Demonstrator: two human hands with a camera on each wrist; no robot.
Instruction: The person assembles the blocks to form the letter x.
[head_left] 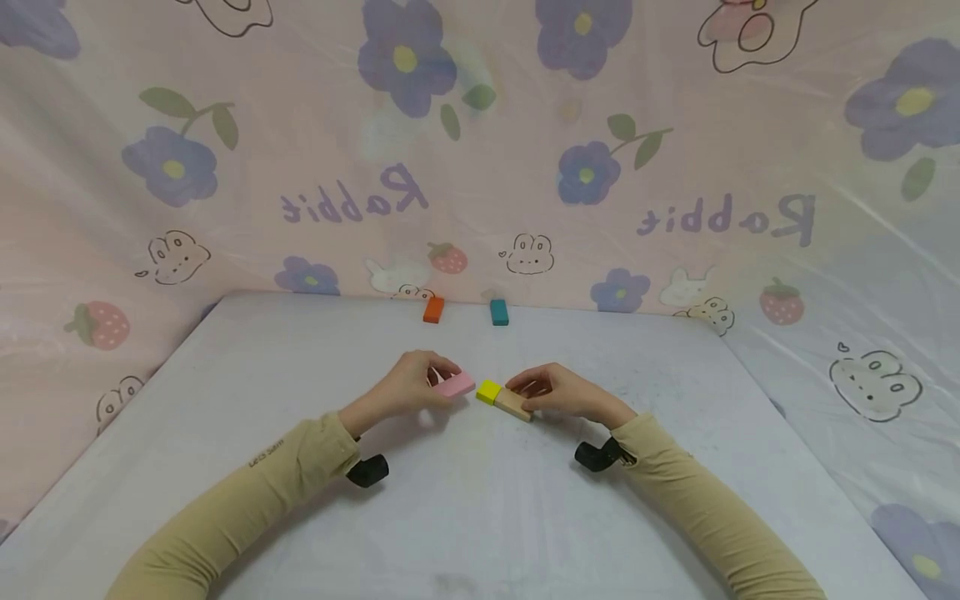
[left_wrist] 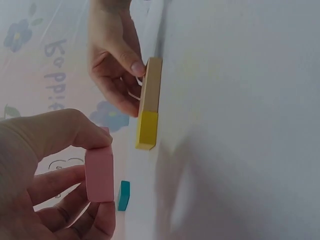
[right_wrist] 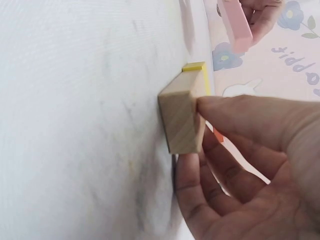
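Observation:
My left hand (head_left: 415, 385) pinches a pink block (left_wrist: 99, 174) between thumb and fingers. The block is held above the white table, to the left of the yellow one in the head view. My right hand (head_left: 558, 390) pinches a plain wooden block (right_wrist: 181, 117) by its sides, low over the table; whether it touches the surface I cannot tell. A yellow block (head_left: 489, 392) meets the far end of the wooden one, on the side facing my left hand. A gap separates the pink block from the yellow.
Farther back on the white table (head_left: 480, 517) lie an orange block (head_left: 433, 310) and a teal block (head_left: 499, 312), a short way apart. Behind them hangs a pale pink curtain (head_left: 480, 167) printed with flowers and rabbits. Each wrist carries a black camera mount.

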